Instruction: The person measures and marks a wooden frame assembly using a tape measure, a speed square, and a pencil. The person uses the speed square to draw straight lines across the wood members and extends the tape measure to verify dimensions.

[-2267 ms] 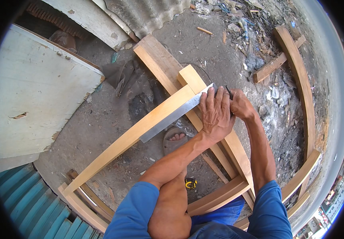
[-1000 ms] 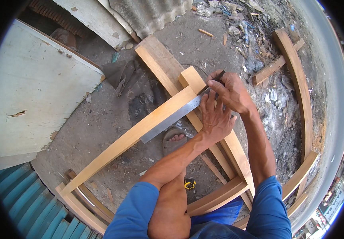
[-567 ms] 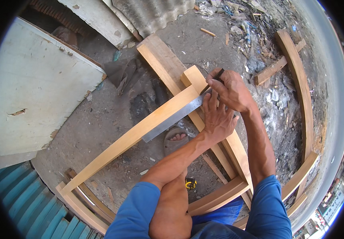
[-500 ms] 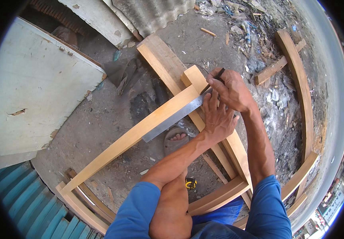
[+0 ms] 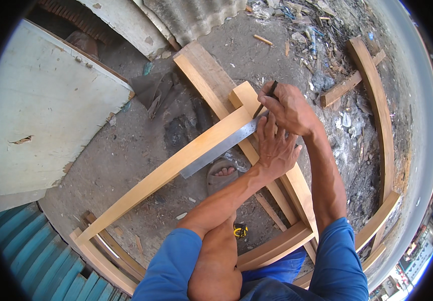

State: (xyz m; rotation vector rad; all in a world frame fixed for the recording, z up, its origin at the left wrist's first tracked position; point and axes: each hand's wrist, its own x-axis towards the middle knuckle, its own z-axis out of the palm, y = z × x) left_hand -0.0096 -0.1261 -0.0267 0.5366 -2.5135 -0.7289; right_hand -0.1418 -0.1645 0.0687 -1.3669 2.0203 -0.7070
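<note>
A long pale timber (image 5: 164, 173) runs diagonally from lower left to the centre, its upper end resting across another timber frame piece (image 5: 299, 193). Along its near side lies the flat metal blade of a steel square (image 5: 215, 152). My left hand (image 5: 275, 150) presses the square onto the wood, fingers spread over it, its handle mostly hidden. Just beyond, my right hand (image 5: 291, 108) is closed round a thin dark pencil (image 5: 273, 89), its tip down at the blade's upper end beside the timber. A pale wood end (image 5: 245, 95) juts up past the joint.
A black and yellow tape measure (image 5: 240, 231) lies by my leg. My sandalled foot (image 5: 222, 174) is below the blade. More timbers (image 5: 379, 115) lie at the right, near scattered debris (image 5: 311, 45). A worn white panel (image 5: 51, 115) stands at the left, above teal corrugated sheeting (image 5: 36, 246).
My right hand has shifted slightly, and the pencil now stands more upright with its tip at the blade's end. My left hand and the square stay put.
</note>
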